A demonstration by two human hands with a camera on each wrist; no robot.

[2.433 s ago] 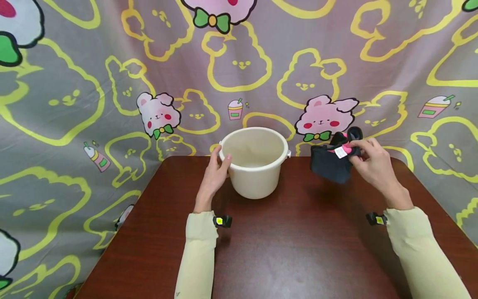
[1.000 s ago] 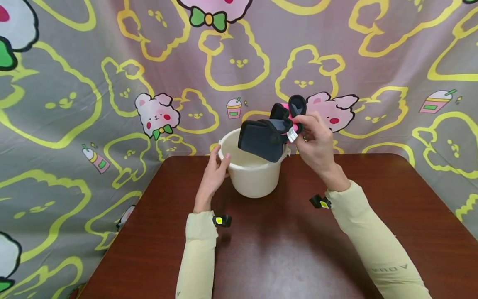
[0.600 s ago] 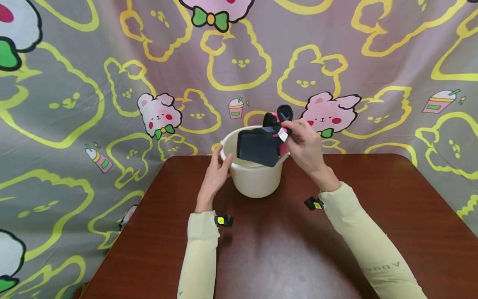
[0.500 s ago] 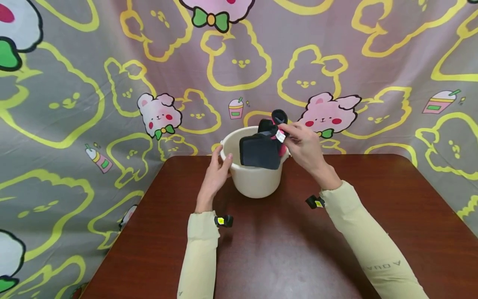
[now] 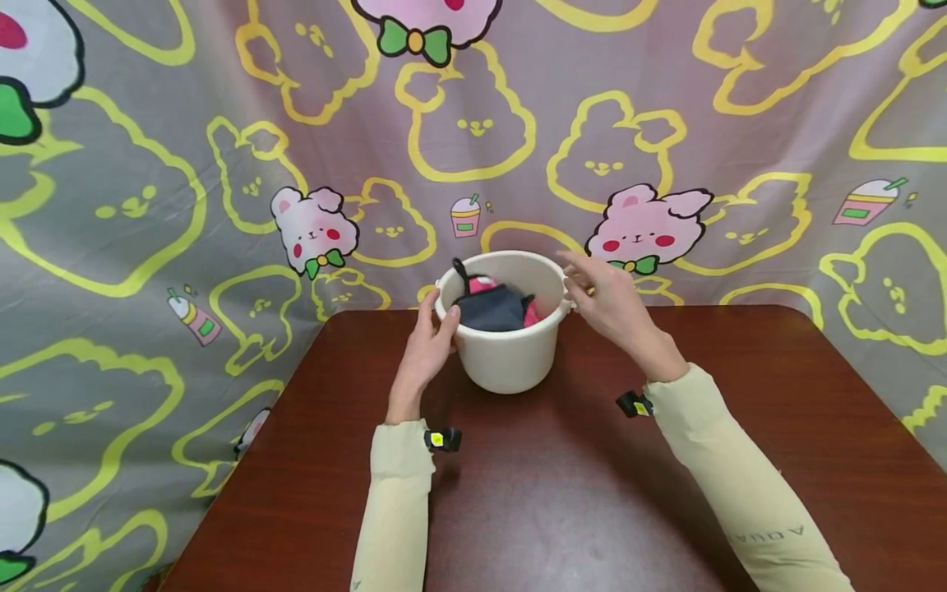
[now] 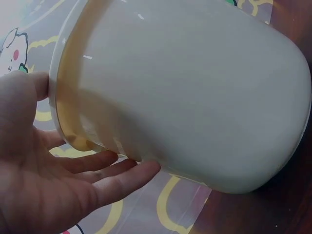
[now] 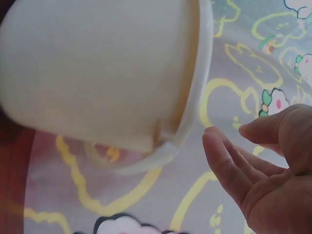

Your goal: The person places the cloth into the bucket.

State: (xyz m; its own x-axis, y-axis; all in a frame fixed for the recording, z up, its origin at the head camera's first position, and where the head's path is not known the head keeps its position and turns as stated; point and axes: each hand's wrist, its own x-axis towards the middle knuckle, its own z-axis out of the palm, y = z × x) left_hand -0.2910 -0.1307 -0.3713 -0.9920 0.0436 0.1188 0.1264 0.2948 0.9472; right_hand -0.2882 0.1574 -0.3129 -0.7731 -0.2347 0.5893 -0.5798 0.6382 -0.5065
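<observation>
A cream plastic bucket stands upright on the table. Inside it lies a dark grey and pink fabric piece with black edging; its exact kind is unclear, and the bucket's front wall hides its lower part. My left hand grips the bucket's left rim, with the thumb at the rim and the fingers along the outer wall, as the left wrist view shows on the bucket. Just off the right rim, my right hand holds nothing. In the right wrist view, its fingers are apart from the bucket.
The bucket stands near the far edge of a dark reddish-brown table. A grey curtain with yellow outlines and cartoon bears hangs close behind and along the sides. A small handle lug sticks out at the bucket's right.
My right hand brought the fabric piece from the right to over the bucket and let go of it; it now lies inside. The left hand has stayed on the rim.
</observation>
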